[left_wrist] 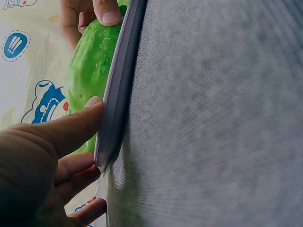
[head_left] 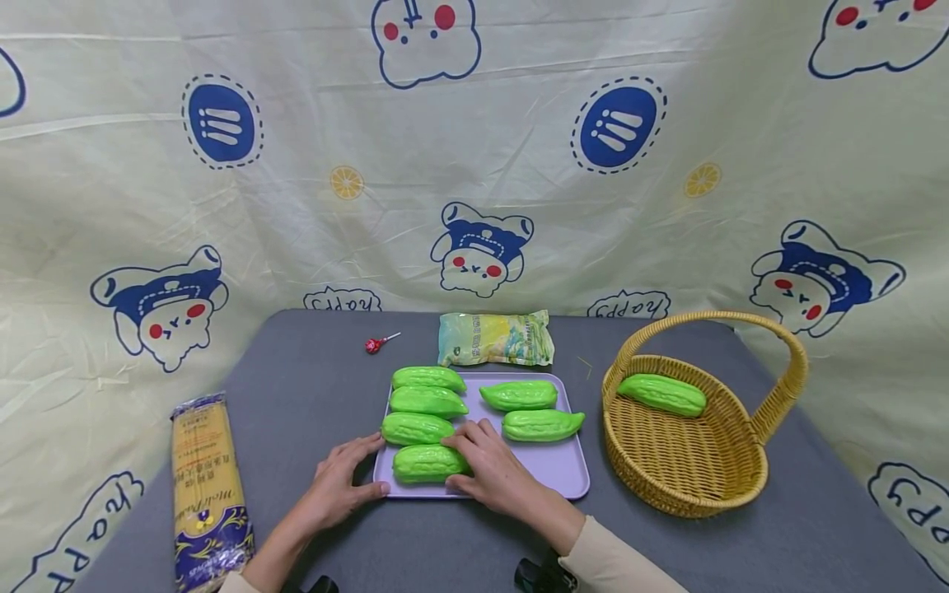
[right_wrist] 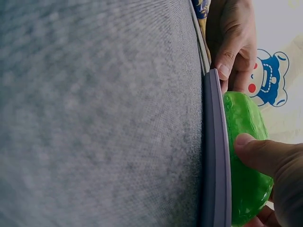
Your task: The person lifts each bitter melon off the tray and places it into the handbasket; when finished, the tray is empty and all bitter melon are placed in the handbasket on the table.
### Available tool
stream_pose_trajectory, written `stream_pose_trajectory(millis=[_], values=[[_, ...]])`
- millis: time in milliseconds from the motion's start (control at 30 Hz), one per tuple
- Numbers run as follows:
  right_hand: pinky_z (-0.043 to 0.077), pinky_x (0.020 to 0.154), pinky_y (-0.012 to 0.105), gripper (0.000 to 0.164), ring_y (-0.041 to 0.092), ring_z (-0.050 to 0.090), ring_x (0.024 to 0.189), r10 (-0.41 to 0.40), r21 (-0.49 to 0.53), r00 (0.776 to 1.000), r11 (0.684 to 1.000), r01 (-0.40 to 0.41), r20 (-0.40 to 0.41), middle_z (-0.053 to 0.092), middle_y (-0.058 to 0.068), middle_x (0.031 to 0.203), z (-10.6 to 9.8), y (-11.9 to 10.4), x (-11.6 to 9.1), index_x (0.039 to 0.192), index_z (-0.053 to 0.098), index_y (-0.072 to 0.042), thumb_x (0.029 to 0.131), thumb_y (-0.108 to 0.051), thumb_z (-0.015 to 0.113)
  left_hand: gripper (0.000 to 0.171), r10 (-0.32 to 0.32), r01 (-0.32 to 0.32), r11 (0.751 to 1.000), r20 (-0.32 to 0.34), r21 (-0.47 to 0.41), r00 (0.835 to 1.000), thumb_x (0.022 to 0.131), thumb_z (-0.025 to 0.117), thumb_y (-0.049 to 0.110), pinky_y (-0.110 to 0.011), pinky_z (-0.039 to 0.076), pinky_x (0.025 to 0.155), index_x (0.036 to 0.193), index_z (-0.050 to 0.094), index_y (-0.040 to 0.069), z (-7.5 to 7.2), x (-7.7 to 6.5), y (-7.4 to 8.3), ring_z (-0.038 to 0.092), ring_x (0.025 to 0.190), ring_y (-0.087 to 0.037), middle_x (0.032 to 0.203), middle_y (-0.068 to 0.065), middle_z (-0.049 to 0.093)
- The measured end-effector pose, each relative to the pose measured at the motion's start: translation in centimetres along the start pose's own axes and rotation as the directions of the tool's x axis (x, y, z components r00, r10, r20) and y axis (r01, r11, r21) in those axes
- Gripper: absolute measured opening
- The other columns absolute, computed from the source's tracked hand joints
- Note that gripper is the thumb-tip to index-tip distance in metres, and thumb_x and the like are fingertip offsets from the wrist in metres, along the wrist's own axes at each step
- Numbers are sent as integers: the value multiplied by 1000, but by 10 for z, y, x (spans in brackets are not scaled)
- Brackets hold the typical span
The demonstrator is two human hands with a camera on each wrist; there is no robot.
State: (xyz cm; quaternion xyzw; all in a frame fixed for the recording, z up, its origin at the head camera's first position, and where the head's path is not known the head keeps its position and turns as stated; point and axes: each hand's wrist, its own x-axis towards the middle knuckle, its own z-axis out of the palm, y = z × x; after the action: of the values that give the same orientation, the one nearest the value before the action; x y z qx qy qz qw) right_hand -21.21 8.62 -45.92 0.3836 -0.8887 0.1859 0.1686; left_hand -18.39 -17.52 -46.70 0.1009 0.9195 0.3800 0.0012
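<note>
A lavender tray (head_left: 559, 469) carries several green bitter melons in two columns. My right hand (head_left: 498, 473) grips the right end of the nearest bitter melon (head_left: 424, 464), its thumb on the near side and fingers across the far side. That melon (right_wrist: 246, 189) lies just inside the tray rim in the right wrist view. At the tray's left edge rests my left hand (head_left: 337, 484), fingers spread and fairly straight, thumb tip (left_wrist: 94, 103) against the rim. Two more bitter melons, an upper one (head_left: 519, 395) and a lower one (head_left: 543, 426), lie in the right column.
Right of the tray stands a wicker basket (head_left: 685, 494) with a tall handle, one bitter melon (head_left: 662, 394) inside. Behind the tray lie a yellow-green packet (head_left: 495, 338) and a red lollipop (head_left: 374, 345). A long pasta bag (head_left: 206, 486) lies at the table's left.
</note>
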Motion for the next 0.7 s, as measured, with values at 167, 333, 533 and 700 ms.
stream_pose_trajectory(millis=[167,333,533,700], values=[[44,81,28,48,13,48,94,-25,-1,999,1000,25,-27,57,-2,106,0,0,-2,116,63,-12,74,-30,79,67,5,-5,1000,-2,0,1000,75,77,31,-60,23,102,133,53,10,0,0,0,36,133,-37,144,-9,48],[44,82,29,49,14,48,95,-33,11,998,999,34,-48,57,-1,106,-4,-2,-4,116,63,-11,74,-31,78,66,5,-5,1000,-3,4,1000,75,77,31,-60,23,102,133,53,10,0,-1,0,36,133,-37,144,-8,48],[45,86,33,50,15,49,97,-36,42,994,998,40,-99,58,0,106,-17,-4,-7,116,63,-10,72,-29,79,66,4,-4,1000,-4,2,1000,75,77,30,-60,23,101,133,53,10,0,-1,1,36,133,-37,143,-8,48],[44,84,33,52,15,49,96,-33,76,989,996,44,-141,58,0,106,-33,-3,-10,118,63,-10,71,-25,80,66,5,-5,1000,-6,3,1000,75,77,30,-60,23,102,133,53,9,0,0,1,36,133,-37,143,-9,49]])
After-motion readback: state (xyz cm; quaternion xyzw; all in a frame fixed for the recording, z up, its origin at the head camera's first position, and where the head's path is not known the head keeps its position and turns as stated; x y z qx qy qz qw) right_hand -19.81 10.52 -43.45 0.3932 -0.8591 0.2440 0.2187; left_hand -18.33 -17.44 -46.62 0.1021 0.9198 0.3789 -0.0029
